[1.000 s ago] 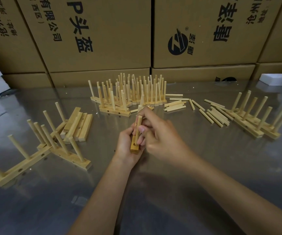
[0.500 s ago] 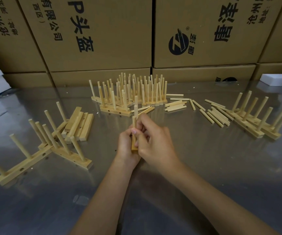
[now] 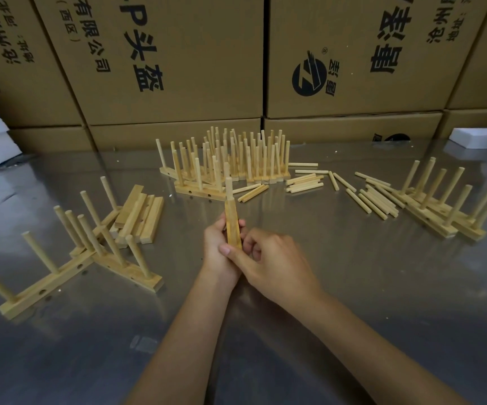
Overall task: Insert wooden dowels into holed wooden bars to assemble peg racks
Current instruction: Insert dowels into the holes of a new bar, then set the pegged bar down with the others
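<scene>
A single wide-angle head camera looks forward and down from above the near edge of the shiny grey metal table (image 3: 353, 287). It sits close over the person's forearms and faces the far wall of stacked brown cardboard boxes (image 3: 178, 68), whose edges bow outward.

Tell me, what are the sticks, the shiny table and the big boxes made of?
Loose dowels: pale, seemingly unfinished wood, faint grain visible.
Table: probably bare metal, maybe stainless steel; grey, scuffed, mirroring the racks.
Boxes: brown cardboard, matte, printed black, seams showing.
</scene>
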### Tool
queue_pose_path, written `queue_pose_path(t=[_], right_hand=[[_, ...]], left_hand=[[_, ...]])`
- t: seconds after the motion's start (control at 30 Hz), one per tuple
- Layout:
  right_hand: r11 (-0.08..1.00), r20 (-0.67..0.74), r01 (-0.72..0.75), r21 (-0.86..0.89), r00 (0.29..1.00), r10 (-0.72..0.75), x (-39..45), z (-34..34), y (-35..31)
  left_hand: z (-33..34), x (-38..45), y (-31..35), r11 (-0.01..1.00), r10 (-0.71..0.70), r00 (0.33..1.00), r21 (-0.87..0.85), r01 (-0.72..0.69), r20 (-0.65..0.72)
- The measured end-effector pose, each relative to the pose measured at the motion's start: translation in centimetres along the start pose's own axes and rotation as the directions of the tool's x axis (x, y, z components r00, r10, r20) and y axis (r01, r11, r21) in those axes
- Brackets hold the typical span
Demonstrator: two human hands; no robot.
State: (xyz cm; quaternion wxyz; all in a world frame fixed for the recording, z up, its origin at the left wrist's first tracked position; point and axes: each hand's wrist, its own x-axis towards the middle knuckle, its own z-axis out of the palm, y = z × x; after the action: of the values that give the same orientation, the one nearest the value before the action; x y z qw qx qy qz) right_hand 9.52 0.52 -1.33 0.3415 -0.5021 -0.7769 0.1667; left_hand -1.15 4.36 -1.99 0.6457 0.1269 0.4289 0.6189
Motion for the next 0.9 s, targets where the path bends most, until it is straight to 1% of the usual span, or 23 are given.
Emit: queue_pose_path(t=[0.1,0.23,0.33,0.4,0.53,0.7,0.77,0.8,0.87,0.9], right_hand=[[1.0,0.027,-0.013,-0.029,1.0,0.014,0.6,-0.4,-0.5],[0.994,0.081,-0.088,-0.069,0.992,0.093,1.5,-1.1,-1.3],[0.983,0.066,-0.124,-0.133,0.989,0.133,1.8,-1.2,-2.2],[0.978,0.047,-0.124,-0.17,0.99,0.134,2.0,-1.0,-2.7],[0.978,0.031,-0.1,-0.183,0.994,0.107,2.5,-0.7,-3.5],[0.984,0.001,-0.077,-0.16,0.997,0.078,3.7,-0.8,-3.3],[0.984,-0.021,-0.072,-0.166,0.997,0.069,4.7,-0.9,-2.8],[0.984,-0.024,-0.07,-0.161,0.997,0.067,5.3,-0.9,-2.5],[0.987,-0.014,-0.074,-0.145,0.997,0.073,6.7,-1.0,-1.9],[0.987,-0.006,-0.078,-0.142,0.997,0.078,7.4,-1.0,-1.5]], left_hand=[[-0.2,0.1,0.2,0.998,0.046,0.999,-0.043,-0.046,0.001],[-0.3,0.3,0.2,0.98,0.15,0.989,-0.136,-0.146,0.016],[-0.1,0.6,0.1,0.967,0.198,0.979,-0.155,-0.204,-0.054],[0.0,0.8,0.1,0.964,0.203,0.975,-0.156,-0.215,-0.089],[-0.2,1.2,0.3,0.949,0.228,0.968,-0.195,-0.246,-0.109],[-0.9,1.4,0.9,0.942,0.263,0.961,-0.194,-0.274,-0.081],[-1.0,1.4,1.1,0.939,0.287,0.955,-0.174,-0.296,-0.071],[-1.0,1.4,1.2,0.938,0.302,0.948,-0.145,-0.314,-0.098],[-0.8,1.4,1.1,0.93,0.356,0.916,-0.021,-0.366,-0.187],[-0.8,1.4,1.0,0.915,0.402,0.885,0.069,-0.398,-0.236]])
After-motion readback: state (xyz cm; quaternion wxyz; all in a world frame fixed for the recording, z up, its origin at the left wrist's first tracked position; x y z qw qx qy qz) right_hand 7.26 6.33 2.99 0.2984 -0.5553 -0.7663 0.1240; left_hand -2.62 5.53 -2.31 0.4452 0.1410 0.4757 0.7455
